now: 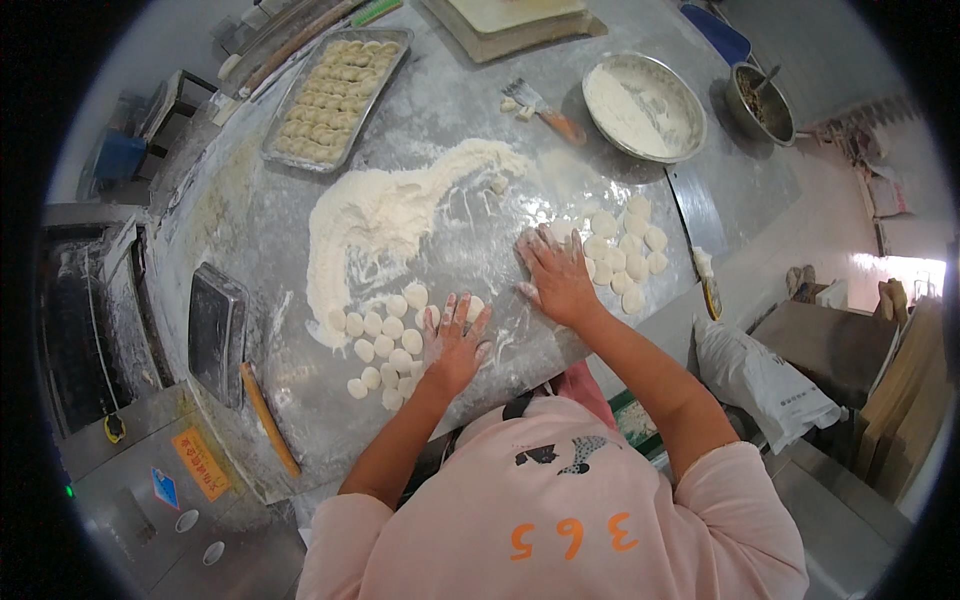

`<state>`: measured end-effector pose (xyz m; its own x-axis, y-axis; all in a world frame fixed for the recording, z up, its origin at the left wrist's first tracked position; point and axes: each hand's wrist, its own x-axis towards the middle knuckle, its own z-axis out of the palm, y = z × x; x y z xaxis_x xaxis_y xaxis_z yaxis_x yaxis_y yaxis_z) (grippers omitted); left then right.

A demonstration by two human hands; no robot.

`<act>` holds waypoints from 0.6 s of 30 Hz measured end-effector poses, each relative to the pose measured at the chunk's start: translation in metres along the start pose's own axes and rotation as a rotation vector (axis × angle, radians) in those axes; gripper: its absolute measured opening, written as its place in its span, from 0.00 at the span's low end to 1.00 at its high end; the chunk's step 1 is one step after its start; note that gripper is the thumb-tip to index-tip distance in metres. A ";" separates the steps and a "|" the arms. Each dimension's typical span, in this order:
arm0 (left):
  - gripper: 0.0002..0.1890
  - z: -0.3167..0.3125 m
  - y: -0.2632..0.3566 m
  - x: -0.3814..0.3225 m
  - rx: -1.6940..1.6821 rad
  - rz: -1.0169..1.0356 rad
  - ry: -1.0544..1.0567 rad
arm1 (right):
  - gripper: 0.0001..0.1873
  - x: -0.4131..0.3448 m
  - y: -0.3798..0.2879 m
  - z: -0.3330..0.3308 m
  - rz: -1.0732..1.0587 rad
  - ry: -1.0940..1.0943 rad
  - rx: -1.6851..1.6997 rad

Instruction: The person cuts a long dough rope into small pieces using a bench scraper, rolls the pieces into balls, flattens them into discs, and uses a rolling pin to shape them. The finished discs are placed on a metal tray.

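Note:
My left hand (454, 337) lies palm down with fingers spread at the right side of a group of small dough pieces (392, 326); one piece shows by its fingertips. Farther right, my right hand (553, 271) is also palm down, fingers apart, at the left edge of a group of flattened dough rounds (616, 259). What lies under either palm is hidden. Both hands are dusted with flour. Beyond them a curved heap of flour (390, 202) spreads over the metal worktop (480, 240).
A metal tray of filled dumplings (337, 101) stands at the back left. A bowl of flour (643, 107), a brush (544, 111) and a bowl of filling (759, 103) are at the back right. A broad blade (697, 210) lies right; a rolling pin (270, 420) and an empty tray (217, 334) lie left.

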<state>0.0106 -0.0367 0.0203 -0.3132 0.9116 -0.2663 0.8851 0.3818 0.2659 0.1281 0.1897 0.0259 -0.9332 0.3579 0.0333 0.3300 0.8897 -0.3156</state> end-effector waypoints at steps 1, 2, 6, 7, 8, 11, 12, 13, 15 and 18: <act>0.37 0.005 -0.002 0.002 -0.006 -0.019 0.027 | 0.36 0.009 0.002 -0.003 0.015 0.041 0.017; 0.37 0.008 -0.003 0.003 -0.011 -0.040 0.054 | 0.36 0.021 0.004 -0.003 -0.013 0.062 -0.001; 0.36 -0.003 0.004 0.021 0.060 -0.072 -0.058 | 0.35 0.079 0.011 0.006 0.040 0.056 0.020; 0.36 -0.006 0.010 0.024 0.062 -0.049 -0.109 | 0.34 0.091 0.012 0.008 0.062 0.057 0.040; 0.36 -0.007 0.012 0.024 0.065 -0.024 -0.159 | 0.34 0.102 0.012 0.010 0.085 0.058 0.059; 0.35 0.004 0.011 0.015 -0.018 0.035 -0.020 | 0.31 0.108 0.008 0.027 0.022 0.016 0.037; 0.36 0.006 0.011 0.011 -0.023 -0.002 -0.022 | 0.29 0.105 0.006 0.033 -0.025 -0.011 0.017; 0.36 0.007 0.009 0.007 -0.030 -0.046 -0.023 | 0.28 0.098 0.001 0.032 -0.069 -0.024 0.056; 0.36 0.009 0.005 -0.004 -0.031 -0.107 -0.015 | 0.26 0.069 -0.011 0.025 -0.157 -0.046 0.133; 0.37 0.012 -0.004 -0.022 -0.019 -0.146 -0.013 | 0.24 0.026 -0.016 0.019 -0.141 -0.002 0.196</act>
<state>0.0180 -0.0597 0.0141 -0.4337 0.8439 -0.3158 0.8238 0.5133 0.2406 0.0955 0.1799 0.0138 -0.9684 0.2331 0.0881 0.1624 0.8586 -0.4863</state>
